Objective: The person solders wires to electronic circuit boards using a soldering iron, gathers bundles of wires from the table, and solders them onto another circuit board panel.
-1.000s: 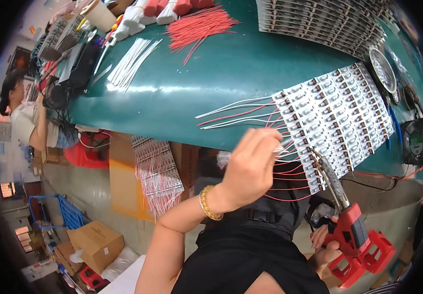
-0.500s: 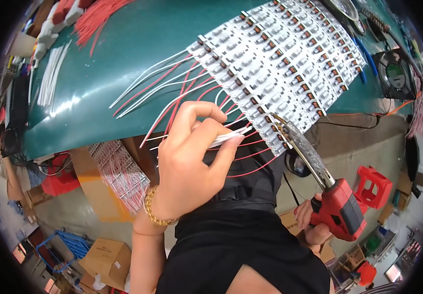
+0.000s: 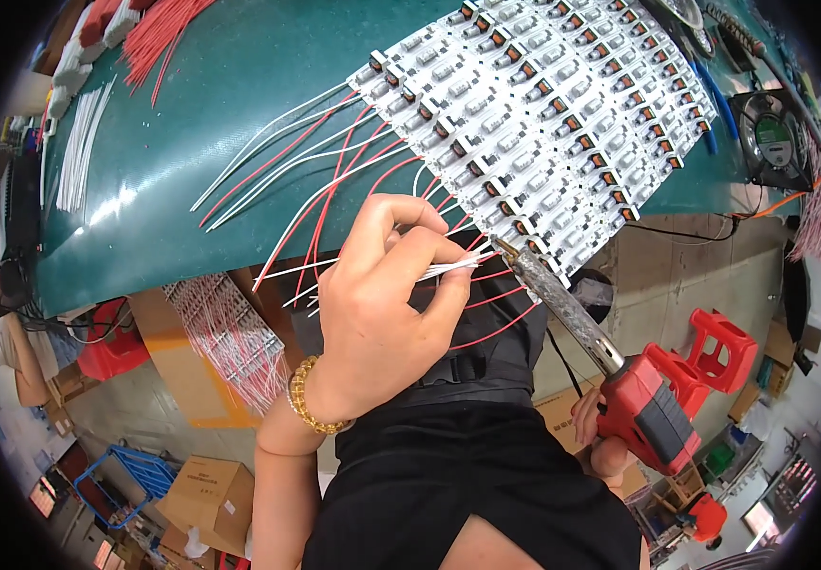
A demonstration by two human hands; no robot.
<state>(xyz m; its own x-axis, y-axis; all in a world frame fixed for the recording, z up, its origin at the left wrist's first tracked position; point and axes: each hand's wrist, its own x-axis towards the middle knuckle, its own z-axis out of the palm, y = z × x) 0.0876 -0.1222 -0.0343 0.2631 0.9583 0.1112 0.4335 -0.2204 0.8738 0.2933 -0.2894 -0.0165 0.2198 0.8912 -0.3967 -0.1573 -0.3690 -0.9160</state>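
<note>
My left hand [image 3: 380, 299], with a beaded bracelet at the wrist, pinches several thin white wires [image 3: 450, 266] between thumb and fingers. Their ends point at the near-left edge of a white circuit board panel [image 3: 515, 133] covered in rows of small components. Low on the right, my right hand [image 3: 599, 439] grips a red and black soldering gun [image 3: 653, 413]. Its long metal barrel reaches up to that same edge, the tip close to the wire ends; whether they touch, I cannot tell. Red and white wires [image 3: 282, 152] trail leftward from the panel's edge.
The green tabletop [image 3: 230, 66] carries a bundle of red wires [image 3: 159, 43] and a bunch of white wires [image 3: 85, 142]. A small black fan [image 3: 772, 141] stands right of the panel. Below are a wired board stack [image 3: 225, 332], a red stool [image 3: 719, 347] and a cardboard box [image 3: 206, 499].
The panel has shifted slightly left in view. The soldering gun's tip has moved down and left, closer to the wire ends. My left hand keeps its pinch on the white wires.
</note>
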